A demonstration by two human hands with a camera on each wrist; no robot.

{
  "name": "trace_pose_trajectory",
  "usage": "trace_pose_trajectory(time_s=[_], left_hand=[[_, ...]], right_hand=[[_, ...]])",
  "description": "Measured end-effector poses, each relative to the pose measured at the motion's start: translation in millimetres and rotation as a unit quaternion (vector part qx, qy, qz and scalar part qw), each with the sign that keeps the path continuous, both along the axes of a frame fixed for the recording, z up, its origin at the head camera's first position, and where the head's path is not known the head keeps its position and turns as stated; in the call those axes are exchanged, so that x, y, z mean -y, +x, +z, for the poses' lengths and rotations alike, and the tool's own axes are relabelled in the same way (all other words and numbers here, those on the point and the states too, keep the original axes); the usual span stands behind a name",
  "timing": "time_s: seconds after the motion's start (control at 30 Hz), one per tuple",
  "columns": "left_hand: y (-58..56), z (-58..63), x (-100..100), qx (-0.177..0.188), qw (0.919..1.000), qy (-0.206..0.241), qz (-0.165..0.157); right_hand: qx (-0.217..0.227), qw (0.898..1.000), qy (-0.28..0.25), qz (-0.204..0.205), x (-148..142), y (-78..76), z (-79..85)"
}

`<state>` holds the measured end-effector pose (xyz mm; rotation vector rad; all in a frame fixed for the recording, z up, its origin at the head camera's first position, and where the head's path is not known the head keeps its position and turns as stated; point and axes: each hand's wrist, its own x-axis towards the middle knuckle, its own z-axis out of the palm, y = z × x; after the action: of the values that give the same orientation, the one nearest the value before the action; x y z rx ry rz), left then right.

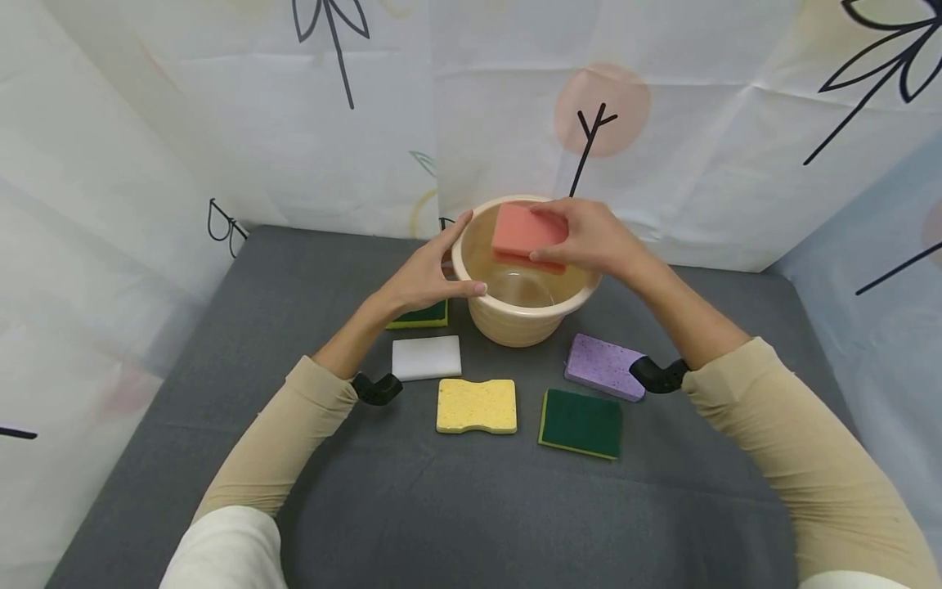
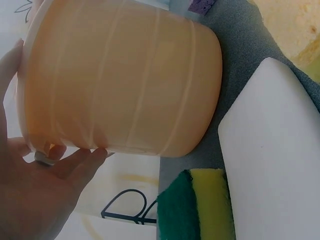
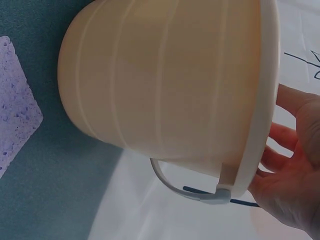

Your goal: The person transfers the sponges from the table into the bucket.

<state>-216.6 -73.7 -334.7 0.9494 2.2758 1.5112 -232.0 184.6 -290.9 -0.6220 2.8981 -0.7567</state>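
Observation:
A cream plastic bucket (image 1: 515, 325) stands upright towards the back of the table. My left hand (image 1: 425, 272) grips its left side, thumb over the near rim and the other fingers against the outer wall. In the left wrist view those fingers press the wall of the bucket (image 2: 120, 80) just below the rim. Over the bucket's mouth, my right hand (image 1: 591, 236) pinches a coral-pink sponge (image 1: 524, 229) between thumb and fingers. The right wrist view shows the right hand (image 3: 300, 160) behind the rim, with the pink sponge hidden by the bucket wall (image 3: 165, 85).
Around the bucket's near side lie a white sponge (image 1: 427, 358), a yellow sponge (image 1: 477, 406), a green scouring sponge (image 1: 581, 424) and a purple sponge (image 1: 603, 366). Another green-and-yellow sponge (image 1: 419, 317) lies partly under the left hand. A patterned cloth wall (image 1: 500, 106) rises behind the table.

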Motion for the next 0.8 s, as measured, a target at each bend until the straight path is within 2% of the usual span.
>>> trace_pose_trajectory(time_s=[0.53, 0.8], left_hand=[[0.8, -2.8, 1.6, 0.008, 1.0, -0.001, -0.002], [-0.7, -5.0, 0.7, 0.01, 0.9999, 0.003, -0.003]], right_hand=[[0.006, 0.999, 0.047, 0.009, 22.5, -8.0, -19.6], [0.002, 0.999, 0.046, 0.009, 25.0, -11.4, -25.0]])
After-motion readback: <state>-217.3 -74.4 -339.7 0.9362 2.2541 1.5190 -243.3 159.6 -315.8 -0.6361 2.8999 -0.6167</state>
